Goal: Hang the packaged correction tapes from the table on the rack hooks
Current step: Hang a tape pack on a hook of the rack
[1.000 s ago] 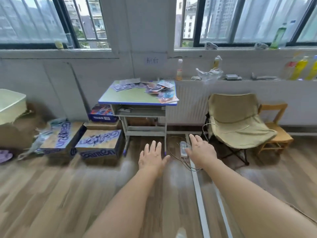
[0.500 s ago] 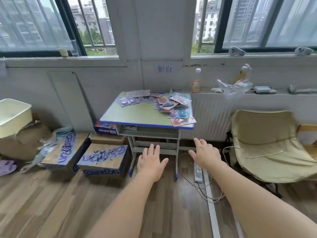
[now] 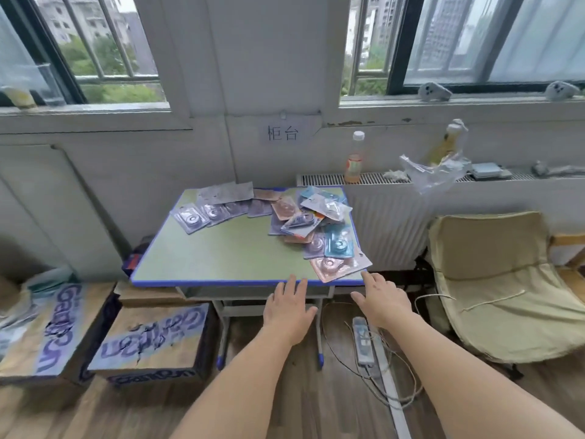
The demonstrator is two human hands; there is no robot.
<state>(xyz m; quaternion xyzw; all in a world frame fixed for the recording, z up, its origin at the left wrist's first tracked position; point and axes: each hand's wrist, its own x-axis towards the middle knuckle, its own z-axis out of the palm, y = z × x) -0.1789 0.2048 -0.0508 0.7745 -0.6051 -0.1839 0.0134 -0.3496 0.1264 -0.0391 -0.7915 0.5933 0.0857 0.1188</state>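
I saw both bare hands stretched forward, palms down, at the near edge of the small green-topped table with blue edging (image 3: 221, 258). The left hand (image 3: 289, 308) had its fingers straight and slightly spread and grasped nothing; its fingertips reached the table's blue front edge near the middle, though I could not tell whether they touched it. The right hand (image 3: 381, 301) was likewise relaxed and empty, fingers extended toward the table's near right corner.

The packaged correction tapes, flat blister cards in grey, pink, blue and teal (image 3: 304, 223), lay scattered over the far and right parts of the tabletop, overlapping one another in a loose heap on the right and a row along the far left. The nearest card, a pink blister pack (image 3: 335, 267) overhanging the near right corner, lay just beyond the right hand's fingertips and to the right of the left hand's. A teal blister pack (image 3: 338, 245) lay just behind it. All the cards were apart from both hands.

Behind the table stood a white ribbed radiator (image 3: 389, 223) with a clear bottle of orange drink (image 3: 354, 160) on top. A beige folding fabric chair (image 3: 497, 280) stood to the right, two printed cardboard boxes (image 3: 152, 340) to the left on the wooden floor, and a white power strip (image 3: 364, 340) below the right hand.
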